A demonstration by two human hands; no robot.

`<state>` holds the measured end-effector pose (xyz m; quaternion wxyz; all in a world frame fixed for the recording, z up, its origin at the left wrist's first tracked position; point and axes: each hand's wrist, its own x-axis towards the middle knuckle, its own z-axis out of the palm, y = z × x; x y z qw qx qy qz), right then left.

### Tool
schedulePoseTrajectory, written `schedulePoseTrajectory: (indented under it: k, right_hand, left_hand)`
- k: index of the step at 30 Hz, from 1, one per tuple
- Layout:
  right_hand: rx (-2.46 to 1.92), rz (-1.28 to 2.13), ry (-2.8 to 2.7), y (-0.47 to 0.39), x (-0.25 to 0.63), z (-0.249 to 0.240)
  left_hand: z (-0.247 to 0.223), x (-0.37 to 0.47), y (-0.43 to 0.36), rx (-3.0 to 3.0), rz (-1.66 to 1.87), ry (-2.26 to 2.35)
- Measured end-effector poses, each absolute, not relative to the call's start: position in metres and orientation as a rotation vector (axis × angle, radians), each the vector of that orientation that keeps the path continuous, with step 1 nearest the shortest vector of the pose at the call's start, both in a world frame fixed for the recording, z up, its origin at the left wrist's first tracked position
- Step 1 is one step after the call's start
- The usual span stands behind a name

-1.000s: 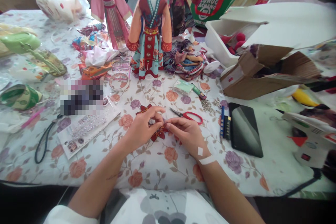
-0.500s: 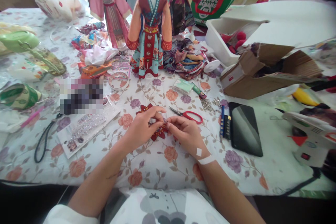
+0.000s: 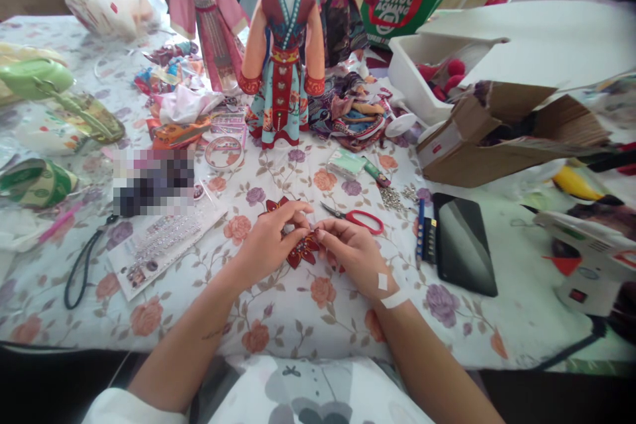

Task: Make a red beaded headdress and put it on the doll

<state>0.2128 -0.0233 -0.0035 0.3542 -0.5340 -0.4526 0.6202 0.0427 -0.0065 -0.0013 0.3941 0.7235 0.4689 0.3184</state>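
Note:
Dark red flower-shaped pieces [image 3: 304, 253] with beaded detail lie under and between my hands at the middle of the table. My left hand [image 3: 271, 236] is closed, thumb and fingers pinched near a small pale bit at its fingertips. Close against it, my right hand [image 3: 355, 253] is also pinched, its fingertips meeting the left ones above the red petals. What exactly the fingertips hold is too small to tell. Red-handled scissors [image 3: 365, 220] lie just beyond my right hand, blades partly apart.
A dressed doll form [image 3: 283, 73] stands ahead, others behind it. To the right are a black tablet [image 3: 464, 244], a blue pen [image 3: 420, 232], a cardboard box [image 3: 462, 156] and a glue gun [image 3: 583, 265]. A sheet of beads [image 3: 163, 238] and a tape roll [image 3: 223, 153] lie left.
My right hand has turned slightly, and its wrist has shifted a little to the right. More of the red petals shows below the fingers. My left hand is almost unmoved.

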Motion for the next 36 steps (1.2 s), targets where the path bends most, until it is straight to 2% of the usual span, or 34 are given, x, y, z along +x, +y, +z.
schedulePoseTrajectory:
  k: [14,25,36]
  right_hand:
    - [-1.325,1.643,-1.178,-0.023,0.213,-0.007]
    - [-1.370,1.406,-1.302,-0.025,0.213,-0.009]
    - [-1.404,1.414,-1.337,-0.024,0.215,-0.010]
  left_hand:
    - [0.000,0.043,-0.006,1.856,0.815,1.176]
    - [-0.001,0.041,-0.006,1.891,0.791,1.141]
    - [-0.003,0.039,-0.007,1.948,0.801,1.116]
